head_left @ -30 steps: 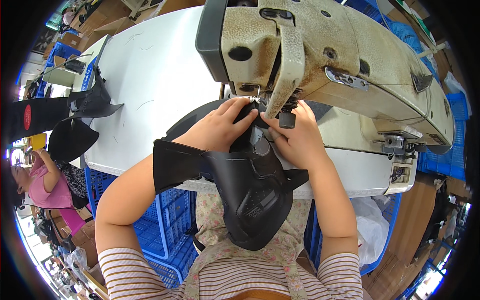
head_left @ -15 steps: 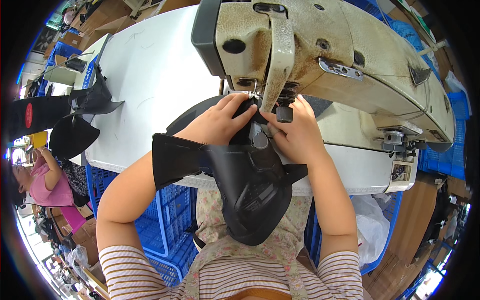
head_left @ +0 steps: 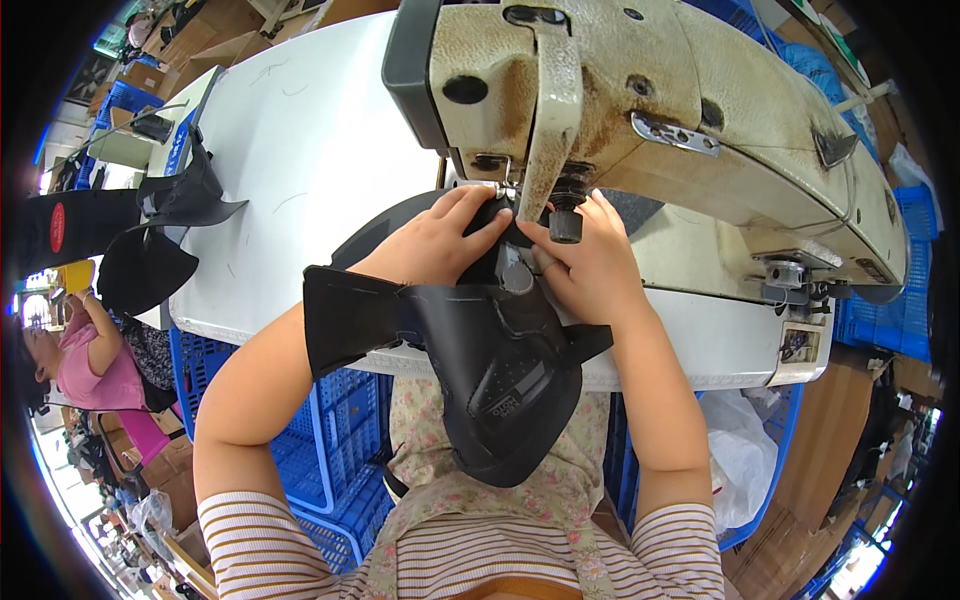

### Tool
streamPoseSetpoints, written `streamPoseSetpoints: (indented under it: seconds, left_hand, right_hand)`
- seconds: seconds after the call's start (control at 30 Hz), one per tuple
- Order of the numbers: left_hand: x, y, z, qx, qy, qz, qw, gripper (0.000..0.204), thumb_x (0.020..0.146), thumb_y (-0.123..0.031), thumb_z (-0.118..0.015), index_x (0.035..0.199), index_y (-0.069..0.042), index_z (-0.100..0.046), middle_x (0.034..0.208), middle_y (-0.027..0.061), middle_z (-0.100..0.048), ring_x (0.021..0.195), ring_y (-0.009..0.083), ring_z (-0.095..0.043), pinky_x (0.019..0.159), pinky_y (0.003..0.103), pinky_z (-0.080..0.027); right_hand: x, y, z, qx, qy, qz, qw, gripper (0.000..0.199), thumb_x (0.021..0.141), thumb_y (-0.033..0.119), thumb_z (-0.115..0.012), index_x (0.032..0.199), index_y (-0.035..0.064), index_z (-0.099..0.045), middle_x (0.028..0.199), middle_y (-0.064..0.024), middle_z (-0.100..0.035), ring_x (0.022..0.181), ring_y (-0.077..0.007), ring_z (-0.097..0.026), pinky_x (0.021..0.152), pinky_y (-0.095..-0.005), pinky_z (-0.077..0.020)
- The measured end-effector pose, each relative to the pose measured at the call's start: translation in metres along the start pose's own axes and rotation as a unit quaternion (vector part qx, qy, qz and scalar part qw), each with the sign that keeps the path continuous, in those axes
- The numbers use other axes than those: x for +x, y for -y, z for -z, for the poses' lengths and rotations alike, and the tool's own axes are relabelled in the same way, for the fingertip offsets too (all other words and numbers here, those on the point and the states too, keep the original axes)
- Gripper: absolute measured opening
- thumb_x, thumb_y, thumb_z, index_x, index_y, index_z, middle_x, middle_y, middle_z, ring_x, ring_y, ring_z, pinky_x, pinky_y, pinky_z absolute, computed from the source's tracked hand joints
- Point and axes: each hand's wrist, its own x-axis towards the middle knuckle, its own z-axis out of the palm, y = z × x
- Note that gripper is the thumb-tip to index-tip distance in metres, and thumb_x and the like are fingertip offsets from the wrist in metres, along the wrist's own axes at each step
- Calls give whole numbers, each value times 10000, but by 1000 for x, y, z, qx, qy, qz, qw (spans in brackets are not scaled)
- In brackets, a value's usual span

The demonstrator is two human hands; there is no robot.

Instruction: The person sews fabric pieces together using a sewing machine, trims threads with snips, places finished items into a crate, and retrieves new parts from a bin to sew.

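A black sheet piece with stitched seams [head_left: 490,370] hangs over the table's front edge toward my lap, its upper part lying under the head of a worn cream sewing machine [head_left: 620,110]. My left hand [head_left: 440,235] presses on the black material left of the needle, fingertips close to the presser foot [head_left: 507,190]. On the other side my right hand [head_left: 590,260] pinches the edge of the same piece, thumb and index finger near the needle. Its other fingers are partly behind the machine's dark knob [head_left: 566,225]. The needle's tip is hidden.
White table [head_left: 290,160] bears the machine. More black pieces [head_left: 150,265] overhang its left side. Blue crates [head_left: 340,440] stand below, and a right-hand crate holds a clear plastic bag [head_left: 738,460]. A person in pink [head_left: 95,360] sits at far left.
Almost nothing differs. The machine and the hanging black piece appear shifted very slightly in the picture; both hands keep their places on the material.
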Motion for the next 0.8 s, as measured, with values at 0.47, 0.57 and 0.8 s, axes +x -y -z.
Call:
streamPoseSetpoints:
  seconds: [0.47,0.57,0.8]
  left_hand:
    - [1,-1,0,-15,0,13,1000,646,749,-162,-637,1349,-7,-454,1386,239,-354,1291,387,-396,1011,405,-438]
    - [1,-2,0,-6,-3,14,1000,633,757,-159,-626,1348,-8,-455,1379,238,-359,1289,386,-399,1008,405,-439]
    - [0,-6,1,1,-17,9,1000,595,774,-131,-593,1341,-5,-461,1370,234,-368,1296,380,-394,1000,404,-448]
  right_hand:
    - [1,0,-2,28,-7,-6,1000,128,766,162,-638,802,54,-696,1202,-140,-571,1221,-321,-480,1044,-556,-344]
    - [1,1,-3,31,-11,-9,999,125,763,161,-638,800,54,-691,1204,-147,-568,1219,-325,-479,1042,-559,-344]
    - [-2,0,-6,33,-34,-1,999,121,745,157,-637,798,61,-687,1207,-158,-566,1216,-330,-480,1036,-564,-350]
